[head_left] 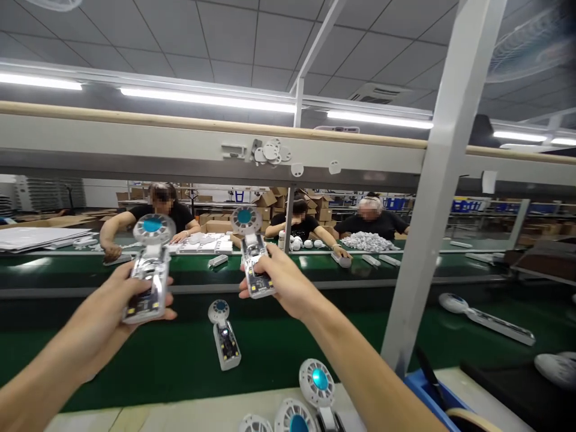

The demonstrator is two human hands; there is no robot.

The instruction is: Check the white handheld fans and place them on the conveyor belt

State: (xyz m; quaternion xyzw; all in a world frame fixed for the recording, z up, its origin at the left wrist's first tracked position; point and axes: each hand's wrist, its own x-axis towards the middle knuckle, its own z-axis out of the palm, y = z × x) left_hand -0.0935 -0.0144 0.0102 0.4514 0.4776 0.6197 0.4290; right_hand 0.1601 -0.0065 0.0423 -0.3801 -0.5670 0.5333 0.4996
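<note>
My left hand [103, 312] is closed around the lower body of a white handheld fan [153, 231], its round vented head with a blue centre pointing up. The body's face lies uncovered, with a circuit board and small yellow parts visible. In my right hand [283, 276] is a second such handheld fan [245, 221], gripped by its uncovered body, thumb on the front. Both are held up over the green conveyor belt [171, 360]. Between and below my hands, another uncovered fan [227, 342] lies on the belt. Several more fans [316, 381] lie at the near edge, below my right forearm.
A metal post [443, 180] rises right of my right arm, with a blue bin [432, 390] at its foot. A shelf beam [180, 141] crosses above, holding small white parts. Three co-workers sit across the belt, near a pile of white parts [369, 241]. Another fan [495, 324] lies right.
</note>
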